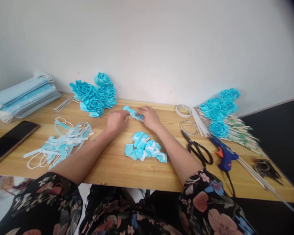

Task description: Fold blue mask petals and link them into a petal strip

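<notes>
Near the back of the table, my left hand (117,120) is closed, its fingertips pinching the left side of a small group of blue folded petals (131,112). From the other side my right hand (149,118) curls its fingers over the same petals and partly hides them. Closer to me, between my forearms, lies a loose pile of blue folded petals (145,146), several with white strips showing on them.
Left are blue face masks (26,96), a phone (12,140), cut ear loops (61,142) and blue flowers (95,94). Right are tape rolls (183,111), scissors (198,150), a glue gun (224,155), more blue flowers (220,107) and wooden sticks (243,133). A wall stands behind.
</notes>
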A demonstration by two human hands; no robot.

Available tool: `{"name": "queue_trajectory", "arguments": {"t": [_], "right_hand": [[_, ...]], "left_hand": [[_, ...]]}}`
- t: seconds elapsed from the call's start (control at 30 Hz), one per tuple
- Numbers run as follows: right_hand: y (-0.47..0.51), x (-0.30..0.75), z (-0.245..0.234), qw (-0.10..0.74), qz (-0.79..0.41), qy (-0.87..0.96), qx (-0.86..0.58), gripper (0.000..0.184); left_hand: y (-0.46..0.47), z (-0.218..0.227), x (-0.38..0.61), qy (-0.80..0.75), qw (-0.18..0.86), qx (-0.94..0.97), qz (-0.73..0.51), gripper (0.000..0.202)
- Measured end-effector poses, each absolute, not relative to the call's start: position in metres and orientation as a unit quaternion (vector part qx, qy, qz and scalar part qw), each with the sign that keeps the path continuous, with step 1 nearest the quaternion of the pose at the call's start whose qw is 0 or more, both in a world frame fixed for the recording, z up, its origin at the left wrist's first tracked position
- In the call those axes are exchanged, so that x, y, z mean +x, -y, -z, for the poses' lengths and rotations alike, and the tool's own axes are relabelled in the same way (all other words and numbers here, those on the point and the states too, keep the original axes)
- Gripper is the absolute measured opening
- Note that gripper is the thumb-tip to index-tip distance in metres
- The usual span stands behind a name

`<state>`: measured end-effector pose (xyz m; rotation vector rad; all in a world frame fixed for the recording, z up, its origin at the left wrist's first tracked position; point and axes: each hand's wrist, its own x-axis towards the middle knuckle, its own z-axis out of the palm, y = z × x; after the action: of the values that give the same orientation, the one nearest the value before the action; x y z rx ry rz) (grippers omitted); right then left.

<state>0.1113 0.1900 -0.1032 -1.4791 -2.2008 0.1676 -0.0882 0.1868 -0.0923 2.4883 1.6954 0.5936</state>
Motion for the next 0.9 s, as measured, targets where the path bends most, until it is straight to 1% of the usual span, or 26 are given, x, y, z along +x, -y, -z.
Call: {"name": "queue_trajectory", "arguments": {"t": [0.1,0.17,0.37,0.47,0.6,0.7,0.9], "right_hand": [[-0.187,0.112,0.102,0.251,-0.063,0.805,-0.533,0.043],[-0.187,0.112,0.1,0.273,-0.076,0.8,-0.529,0.044],[-0.193,0.112,0.103,0.401,-0.121,0.757,-0.501,0.052],[-0.194,0.114,0.104,0.419,-0.146,0.75,-0.49,0.049],[-0.194,0.117,0.102,0.441,-0.178,0.731,-0.489,0.04],[-0.195,0.119,0.103,0.436,-0.168,0.733,-0.494,0.041],[-0.201,0.114,0.104,0.355,-0.107,0.792,-0.485,0.053]], "left_hand": [[-0.191,0.092,-0.094,-0.574,0.038,0.79,-0.211,0.038],[-0.193,0.093,-0.095,-0.575,0.04,0.791,-0.205,0.039],[-0.195,0.096,-0.094,-0.558,0.041,0.809,-0.18,0.046],[-0.195,0.098,-0.093,-0.552,0.039,0.809,-0.199,0.046],[-0.197,0.1,-0.094,-0.546,0.049,0.801,-0.24,0.046],[-0.197,0.101,-0.094,-0.541,0.062,0.796,-0.264,0.045],[-0.196,0.102,-0.093,-0.521,0.072,0.808,-0.264,0.043]]}}
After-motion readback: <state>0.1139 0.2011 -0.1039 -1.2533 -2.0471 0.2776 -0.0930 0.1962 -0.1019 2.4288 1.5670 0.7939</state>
